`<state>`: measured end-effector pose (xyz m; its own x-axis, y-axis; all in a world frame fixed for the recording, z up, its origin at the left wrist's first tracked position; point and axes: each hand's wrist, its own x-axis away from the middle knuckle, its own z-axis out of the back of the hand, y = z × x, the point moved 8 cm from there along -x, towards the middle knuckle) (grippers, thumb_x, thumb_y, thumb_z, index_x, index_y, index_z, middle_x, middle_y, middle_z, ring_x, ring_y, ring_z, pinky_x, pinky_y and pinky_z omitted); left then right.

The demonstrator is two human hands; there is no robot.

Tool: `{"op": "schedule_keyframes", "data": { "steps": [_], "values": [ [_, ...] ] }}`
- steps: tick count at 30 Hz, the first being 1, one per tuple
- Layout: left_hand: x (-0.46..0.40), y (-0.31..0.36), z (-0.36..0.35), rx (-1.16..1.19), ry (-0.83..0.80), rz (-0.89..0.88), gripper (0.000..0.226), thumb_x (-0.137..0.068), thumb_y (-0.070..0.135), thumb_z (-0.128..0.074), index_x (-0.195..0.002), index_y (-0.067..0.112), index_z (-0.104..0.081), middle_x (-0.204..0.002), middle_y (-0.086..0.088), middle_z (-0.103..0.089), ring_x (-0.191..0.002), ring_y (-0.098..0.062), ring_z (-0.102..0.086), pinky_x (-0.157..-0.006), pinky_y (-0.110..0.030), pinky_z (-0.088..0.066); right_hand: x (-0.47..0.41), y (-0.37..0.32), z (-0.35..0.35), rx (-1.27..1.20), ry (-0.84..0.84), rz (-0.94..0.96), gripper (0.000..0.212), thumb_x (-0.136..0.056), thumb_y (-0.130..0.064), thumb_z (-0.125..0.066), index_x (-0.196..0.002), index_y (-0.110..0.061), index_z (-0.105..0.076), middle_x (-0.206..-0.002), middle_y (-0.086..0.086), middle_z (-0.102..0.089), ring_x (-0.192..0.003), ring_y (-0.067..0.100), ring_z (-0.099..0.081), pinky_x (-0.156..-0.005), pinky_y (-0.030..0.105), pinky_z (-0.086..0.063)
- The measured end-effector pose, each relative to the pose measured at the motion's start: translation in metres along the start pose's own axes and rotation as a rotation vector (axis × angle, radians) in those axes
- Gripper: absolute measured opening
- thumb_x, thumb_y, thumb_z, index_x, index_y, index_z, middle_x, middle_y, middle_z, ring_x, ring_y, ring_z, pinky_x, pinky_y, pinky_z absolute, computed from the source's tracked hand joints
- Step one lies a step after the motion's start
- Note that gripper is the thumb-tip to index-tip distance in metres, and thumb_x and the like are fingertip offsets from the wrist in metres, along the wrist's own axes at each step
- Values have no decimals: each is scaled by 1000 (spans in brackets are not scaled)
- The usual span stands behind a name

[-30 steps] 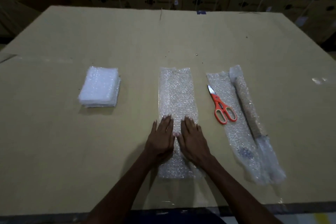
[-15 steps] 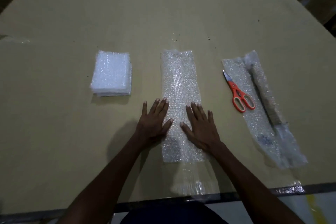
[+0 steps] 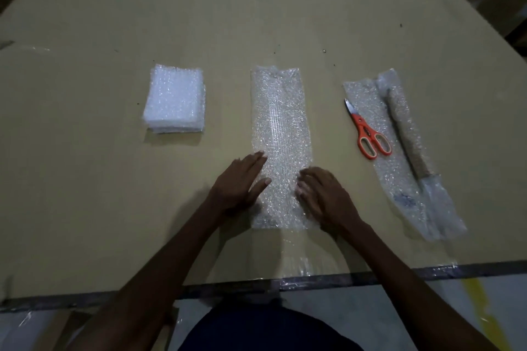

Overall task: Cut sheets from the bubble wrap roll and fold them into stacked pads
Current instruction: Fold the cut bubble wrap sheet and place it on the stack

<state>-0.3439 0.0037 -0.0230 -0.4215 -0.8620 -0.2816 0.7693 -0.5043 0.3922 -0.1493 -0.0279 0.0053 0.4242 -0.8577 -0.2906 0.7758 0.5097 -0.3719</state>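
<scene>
A long strip of bubble wrap (image 3: pixel 281 134) lies flat at the middle of a cardboard-covered tabletop (image 3: pixel 85 194). The left hand (image 3: pixel 239 182) rests flat on its left edge, fingers straight. The right hand (image 3: pixel 322 194) touches its right edge, fingers curled under; whether they pinch it cannot be told. Stacked pads (image 3: pixel 175 100) sit far left; orange scissors (image 3: pixel 368 129) lie on the unrolled bubble wrap roll (image 3: pixel 405 128) at right.

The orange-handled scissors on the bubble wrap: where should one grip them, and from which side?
Grip the orange-handled scissors by the two handle loops, coming from the near side: the loops point toward the person, the closed blades point away, and the right hand is nearest.
</scene>
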Motion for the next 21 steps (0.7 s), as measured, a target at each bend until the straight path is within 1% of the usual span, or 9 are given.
{"op": "schedule_keyframes", "data": {
  "steps": [2, 4, 7, 9, 13, 15, 17, 19, 21],
  "values": [
    [24, 22, 14, 26, 133, -116, 55, -103, 51, -40, -131, 9, -63, -140, -7, -59, -124, -20, -58, -99, -29, -46, 21, -13, 11, -76, 41, 93, 28, -101, -31, -58, -109, -7, -70, -114, 8, -68, -105, 25, -62, -84, 36, -52],
    [43, 35, 16, 60, 126, -161, 45, -99, 49, -51, -121, 14, -68, -135, -2, -62, -115, -15, -64, -85, -26, -52, 37, -11, 12, -170, -4, 76, 27, -98, -37, -66, -104, -11, -70, -109, 0, -68, -98, 21, -64, -75, 34, -53],
    [58, 44, 8, 105, 54, -173, 43, -92, 50, -60, -116, 15, -66, -137, -1, -61, -109, -16, -66, -77, -28, -57, 55, 2, 0, -250, -109, 52, 42, -91, -49, -72, -112, -14, -70, -118, -3, -66, -109, 16, -62, -88, 26, -51],
    [65, 48, 3, 114, 22, -188, 45, -90, 52, -63, -115, 15, -62, -137, -5, -59, -111, -20, -65, -78, -29, -56, 61, 7, -3, -273, -154, 60, 45, -88, -45, -75, -119, -13, -70, -127, -1, -63, -121, 13, -58, -97, 17, -45],
    [73, 51, -1, 108, -48, -144, 52, -86, 58, -66, -114, 15, -61, -139, -4, -56, -109, -20, -65, -76, -29, -56, 61, 6, 1, -237, -106, 73, 23, -93, -18, -73, -115, -12, -70, -120, -1, -66, -110, 16, -64, -87, 30, -52],
    [72, 51, -2, 92, -70, -104, 53, -86, 59, -63, -117, 16, -62, -139, -2, -56, -103, -19, -66, -75, -29, -55, 57, 7, 8, -204, -41, 88, 15, -93, -8, -71, -108, -11, -70, -111, -1, -68, -98, 17, -66, -80, 30, -53],
    [70, 51, -1, 69, -63, -77, 45, -90, 49, -63, -120, 16, -62, -136, -2, -59, -101, -21, -66, -75, -31, -55, 52, 6, 13, -202, 9, 95, 13, -91, -3, -71, -103, -9, -71, -104, 1, -71, -91, 19, -68, -77, 28, -51],
    [66, 52, 3, 59, -41, -58, 32, -92, 35, -64, -117, 15, -65, -124, -2, -66, -100, -24, -67, -75, -33, -55, 47, 6, 18, -217, 59, 40, 10, -91, -5, -72, -100, -10, -73, -98, 2, -73, -85, 20, -69, -73, 31, -52],
    [57, 47, 13, 126, 13, 23, 19, -91, 28, -65, -105, 17, -70, -102, 0, -73, -87, -24, -69, -70, -34, -54, 40, 14, 21, -296, 96, -83, 6, -91, -12, -71, -95, -12, -75, -91, 0, -76, -80, 19, -71, -71, 35, -54]
  ]
}}
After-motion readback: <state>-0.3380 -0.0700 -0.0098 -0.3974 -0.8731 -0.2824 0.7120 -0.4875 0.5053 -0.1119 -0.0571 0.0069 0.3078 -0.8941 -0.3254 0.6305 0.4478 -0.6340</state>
